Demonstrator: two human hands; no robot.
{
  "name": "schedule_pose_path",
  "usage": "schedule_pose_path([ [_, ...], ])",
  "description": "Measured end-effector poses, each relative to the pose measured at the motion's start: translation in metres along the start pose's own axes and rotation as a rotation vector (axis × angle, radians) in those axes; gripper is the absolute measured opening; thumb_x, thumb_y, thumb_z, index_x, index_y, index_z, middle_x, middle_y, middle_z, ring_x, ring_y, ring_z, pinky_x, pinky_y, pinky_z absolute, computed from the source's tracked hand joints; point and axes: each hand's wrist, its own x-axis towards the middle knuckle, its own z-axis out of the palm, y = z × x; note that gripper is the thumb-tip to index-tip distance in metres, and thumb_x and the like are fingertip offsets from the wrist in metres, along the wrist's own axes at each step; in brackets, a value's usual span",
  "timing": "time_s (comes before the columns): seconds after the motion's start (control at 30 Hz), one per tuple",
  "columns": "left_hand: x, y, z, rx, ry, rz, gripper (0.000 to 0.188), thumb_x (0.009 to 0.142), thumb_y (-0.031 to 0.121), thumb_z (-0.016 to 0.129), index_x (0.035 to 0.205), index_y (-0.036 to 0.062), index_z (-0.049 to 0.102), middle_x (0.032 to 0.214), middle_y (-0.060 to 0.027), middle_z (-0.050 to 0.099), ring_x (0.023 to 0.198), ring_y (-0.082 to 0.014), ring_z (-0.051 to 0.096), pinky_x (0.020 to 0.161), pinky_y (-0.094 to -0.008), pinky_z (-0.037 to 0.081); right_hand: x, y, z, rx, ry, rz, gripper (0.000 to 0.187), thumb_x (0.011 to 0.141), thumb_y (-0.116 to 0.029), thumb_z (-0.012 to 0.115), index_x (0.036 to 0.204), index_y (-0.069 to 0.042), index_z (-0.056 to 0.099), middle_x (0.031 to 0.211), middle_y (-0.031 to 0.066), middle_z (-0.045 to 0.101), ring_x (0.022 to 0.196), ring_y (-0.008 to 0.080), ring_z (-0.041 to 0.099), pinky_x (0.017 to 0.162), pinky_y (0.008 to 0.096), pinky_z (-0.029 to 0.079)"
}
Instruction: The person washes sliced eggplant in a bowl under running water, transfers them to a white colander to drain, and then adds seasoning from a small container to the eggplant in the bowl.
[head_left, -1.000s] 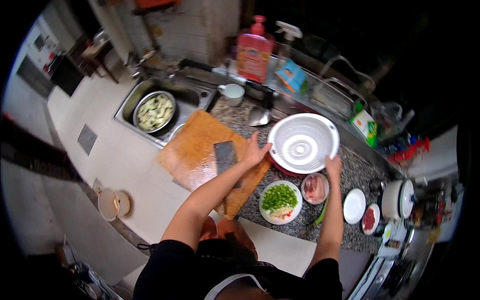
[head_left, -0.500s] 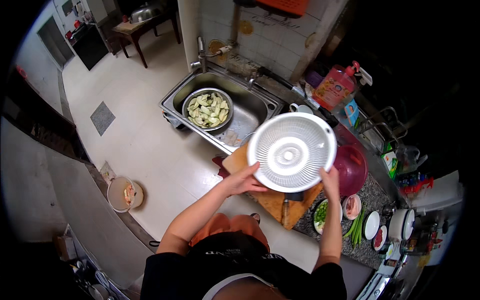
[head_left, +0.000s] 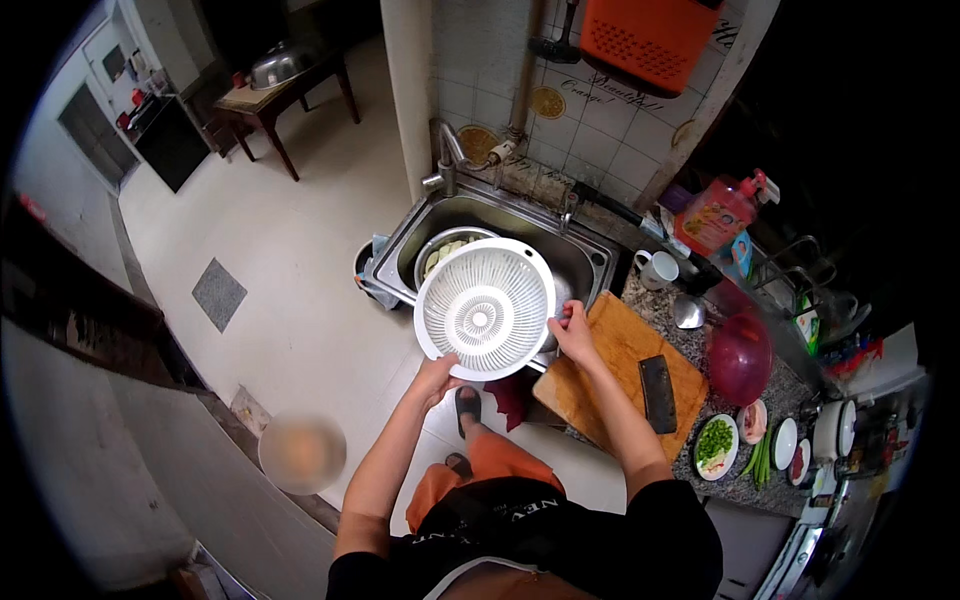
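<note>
currently held: white colander (head_left: 483, 314), tilted, above the sink's (head_left: 500, 208) near edge
left hand (head_left: 436, 382): thumb over the colander's near rim, pinching it
right hand (head_left: 573, 334): pinching the rim's right side
in the way: colander hides part of the metal basin (head_left: 424, 254) with pale slices (head_left: 447, 252), in the sink's left end
counter (head_left: 692, 342): cutting board (head_left: 617, 345) beside the sink's right edge; cleaver (head_left: 657, 394) near the board's right corner, red bowl (head_left: 742, 355) beyond it

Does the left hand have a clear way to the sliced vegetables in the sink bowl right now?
Probably not: the left hand holds the rim of the white colander, which seems to block the direct way, leaving only some sliced vegetables in view.
</note>
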Motion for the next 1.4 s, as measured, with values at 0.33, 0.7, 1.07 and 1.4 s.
schedule_pose_path([
  [0.33, 0.140, 0.032, -0.022, 0.346, 0.102, -0.119, 0.040, 0.074, 0.005, 0.049, 0.113, 0.0044, 0.039, 0.094, -0.0093, 0.055, 0.073, -0.0174, 0.059, 0.049, -0.0257, 0.050, 0.077, 0.012, 0.068, 0.019, 0.081, 0.061, 0.037, 0.072, -0.009, 0.059, 0.105, -0.005, 0.041, 0.099, 0.0106, 0.044, 0.083, 0.0183, 0.047, 0.070, 0.0279, 0.041],
  [0.7, 0.219, 0.040, -0.008, 0.333, -0.067, -0.393, 0.036, 0.080, 0.013, 0.051, 0.114, 0.0079, 0.040, 0.097, -0.0063, 0.055, 0.078, -0.0167, 0.058, 0.060, -0.0265, 0.051, 0.203, -0.117, 0.155, 0.220, -0.225, -0.252, 0.040, 0.074, -0.018, 0.057, 0.110, -0.007, 0.045, 0.112, 0.0153, 0.047, 0.104, 0.0316, 0.042, 0.090, 0.0363, 0.031],
  [1.07, 0.251, 0.120, -0.090, 0.434, 0.030, -0.290, 0.026, 0.086, 0.016, 0.045, 0.104, -0.0017, 0.048, 0.097, -0.0091, 0.055, 0.079, -0.0170, 0.057, 0.056, -0.0246, 0.050, 0.272, -0.129, 0.293, 0.175, 0.042, -0.087, 0.052, 0.076, -0.024, 0.056, 0.118, -0.001, 0.036, 0.123, 0.0165, 0.037, 0.117, 0.0319, 0.032, 0.097, 0.0375, 0.025],
  [1.4, 0.284, 0.139, -0.116, 0.455, 0.023, -0.402, 0.030, 0.077, 0.004, 0.046, 0.107, 0.0011, 0.041, 0.091, -0.0087, 0.052, 0.071, -0.0169, 0.057, 0.056, -0.0272, 0.053, 0.143, -0.049, 0.172, 0.196, 0.300, 0.001, 0.013, 0.076, -0.004, 0.049, 0.086, 0.000, 0.055, 0.080, 0.0151, 0.057, 0.074, 0.0277, 0.055, 0.066, 0.0351, 0.044],
])
